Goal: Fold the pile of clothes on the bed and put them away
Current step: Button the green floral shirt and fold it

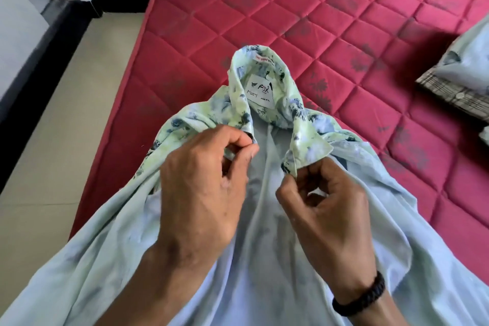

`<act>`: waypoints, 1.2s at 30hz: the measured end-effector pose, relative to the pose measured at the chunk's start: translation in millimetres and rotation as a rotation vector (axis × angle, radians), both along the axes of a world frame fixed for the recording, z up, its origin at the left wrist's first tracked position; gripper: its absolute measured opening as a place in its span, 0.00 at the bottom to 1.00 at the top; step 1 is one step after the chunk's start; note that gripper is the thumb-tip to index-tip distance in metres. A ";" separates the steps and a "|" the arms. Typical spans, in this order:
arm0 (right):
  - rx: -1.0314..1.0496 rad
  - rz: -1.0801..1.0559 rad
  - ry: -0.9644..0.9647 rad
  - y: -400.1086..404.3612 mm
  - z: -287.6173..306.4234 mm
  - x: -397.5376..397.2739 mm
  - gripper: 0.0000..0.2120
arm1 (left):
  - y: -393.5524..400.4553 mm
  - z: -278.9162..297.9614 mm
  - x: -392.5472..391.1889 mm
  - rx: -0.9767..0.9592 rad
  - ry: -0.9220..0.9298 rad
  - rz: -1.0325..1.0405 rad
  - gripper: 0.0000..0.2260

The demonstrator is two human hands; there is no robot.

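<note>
Below, each hand, left hand [203, 188] and right hand [325, 209], pinches the shirt [264, 219], its hem cut off.

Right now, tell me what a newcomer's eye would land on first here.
First, the pale floral shirt held up in the centre, its white neck label facing the camera. The left hand and right hand each pinch a collar side. Behind lies the red quilted mattress, with more folded clothes at its right edge.
</note>
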State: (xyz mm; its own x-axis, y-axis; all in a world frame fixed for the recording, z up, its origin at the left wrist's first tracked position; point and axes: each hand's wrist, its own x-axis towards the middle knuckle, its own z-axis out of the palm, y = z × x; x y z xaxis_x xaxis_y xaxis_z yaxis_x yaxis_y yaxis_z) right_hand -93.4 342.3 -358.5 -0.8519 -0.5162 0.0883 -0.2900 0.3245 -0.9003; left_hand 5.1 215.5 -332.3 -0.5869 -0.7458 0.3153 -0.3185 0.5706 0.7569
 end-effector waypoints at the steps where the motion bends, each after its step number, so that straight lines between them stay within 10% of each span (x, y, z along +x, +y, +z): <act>1: -0.021 0.000 -0.033 -0.4 2.3 2.1 0.07 | 6.3 -0.8 -1.1 0.076 0.013 -0.012 0.02; 18: -0.179 0.084 -0.469 -3.7 -20.0 -3.1 0.06 | 15.0 -40.6 -13.8 0.628 0.164 -0.016 0.05; 26: -0.317 0.103 -0.643 -3.6 -18.8 -4.1 0.05 | 21.6 -34.2 -11.7 0.214 0.054 0.023 0.05; 36: -0.294 0.093 -0.590 -2.6 -22.1 -2.7 0.04 | 24.0 -35.8 -12.8 0.498 0.119 0.035 0.05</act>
State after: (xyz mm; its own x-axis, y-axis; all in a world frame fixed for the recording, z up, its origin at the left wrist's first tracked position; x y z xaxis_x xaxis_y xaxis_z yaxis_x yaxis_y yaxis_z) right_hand -96.0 339.7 -380.5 -0.7537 -0.6155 -0.2304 0.2632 0.0387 -0.9640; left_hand -7.7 239.4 -368.0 -0.5403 -0.8412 -0.0208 -0.2265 0.1216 0.9664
